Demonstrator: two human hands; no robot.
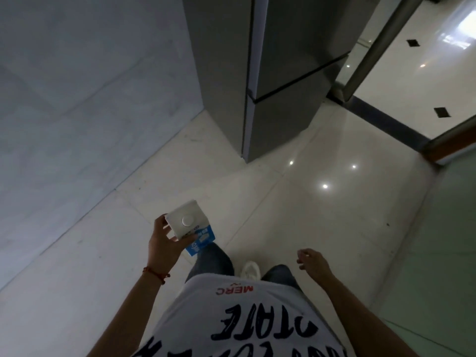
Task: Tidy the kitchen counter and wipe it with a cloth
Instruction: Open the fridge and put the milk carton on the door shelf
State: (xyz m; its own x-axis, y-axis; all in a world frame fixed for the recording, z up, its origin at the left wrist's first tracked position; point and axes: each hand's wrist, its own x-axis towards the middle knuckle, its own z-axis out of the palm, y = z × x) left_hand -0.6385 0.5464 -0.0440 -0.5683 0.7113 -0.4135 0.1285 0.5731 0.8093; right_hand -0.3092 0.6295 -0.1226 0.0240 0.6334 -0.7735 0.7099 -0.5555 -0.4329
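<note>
A carton is held in the left hand, fingers wrapped around its upper end, out in front of the body — the tidying step, judged. The fridge ahead is shut and must be opened; the right hand hangs empty, loosely curled.

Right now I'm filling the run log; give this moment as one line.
left hand: holds milk carton, cap on | right hand: empty | fridge: ahead, shut
</note>
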